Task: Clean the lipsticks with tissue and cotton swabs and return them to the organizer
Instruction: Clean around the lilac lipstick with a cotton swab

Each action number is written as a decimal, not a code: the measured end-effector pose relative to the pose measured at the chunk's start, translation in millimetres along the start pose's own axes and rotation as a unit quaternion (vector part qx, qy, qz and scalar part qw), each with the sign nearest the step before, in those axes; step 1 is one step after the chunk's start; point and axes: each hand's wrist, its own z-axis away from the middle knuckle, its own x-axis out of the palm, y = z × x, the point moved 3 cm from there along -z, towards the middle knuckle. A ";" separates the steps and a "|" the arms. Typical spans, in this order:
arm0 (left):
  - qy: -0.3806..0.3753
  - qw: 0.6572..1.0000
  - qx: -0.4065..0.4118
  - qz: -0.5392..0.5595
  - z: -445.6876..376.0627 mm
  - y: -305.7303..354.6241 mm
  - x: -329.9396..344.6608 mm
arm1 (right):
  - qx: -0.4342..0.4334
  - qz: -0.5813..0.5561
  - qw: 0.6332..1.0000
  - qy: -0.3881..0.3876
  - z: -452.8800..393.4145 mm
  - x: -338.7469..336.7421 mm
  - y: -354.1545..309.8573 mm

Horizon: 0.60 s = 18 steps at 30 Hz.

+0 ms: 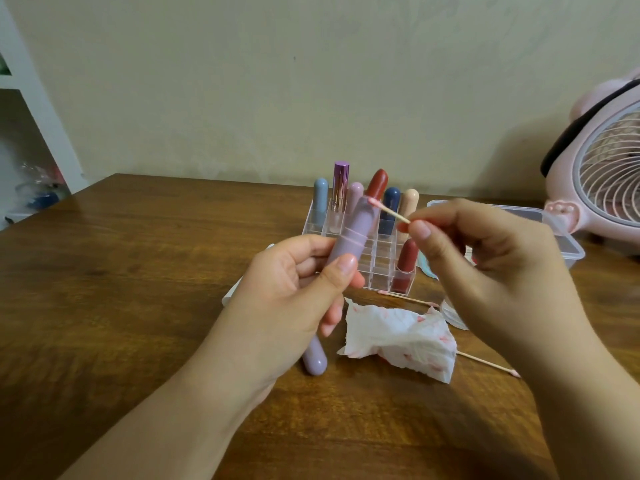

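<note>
The left hand (294,292) holds a lilac plastic lipstick tube (349,233) tilted up and away, its grip closed round the lower barrel with the thumb pressed across the front. The right hand (485,268) pinches a thin wooden cotton swab (389,212) between thumb and forefinger, and the swab's pink-stained tip touches the upper rim of the tube. Behind the hands, on the brown wooden counter (138,271), stands a clear acrylic organizer with square compartments (375,268); its back row carries several capped lipsticks in grey-blue, purple metallic, pale pink, red, navy and peach, and a dark red lipstick (406,268) stands in a front compartment on the right. A lilac rounded cap (314,358) lies on the counter just below the left hand. Beside it lies a crumpled white tissue with pink smears (401,337), with used swabs (485,362) lying near it. A clear plastic lidded box (568,247) sits behind the right hand, and a pink desk fan (609,168) stands at the far right.
</note>
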 end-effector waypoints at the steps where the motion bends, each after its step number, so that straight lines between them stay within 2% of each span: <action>1: -0.001 1.000 0.002 -0.001 0.2 0.3 0.1 | -0.001 0.007 1.000 0.009 0.0 -0.4 0.4; 8: 0.010 1.000 -0.008 0.010 0.2 0.3 0.3 | -0.018 0.008 0.999 -0.046 -0.2 7.3 -2.6; 14: -0.006 1.000 -0.009 0.009 0.7 1.3 1.6 | 0.017 -0.022 1.000 0.002 -0.3 0.5 3.0; 18: -0.012 1.000 -0.005 0.025 1.1 2.0 1.9 | 0.005 -0.020 0.999 -0.039 0.3 6.9 -0.6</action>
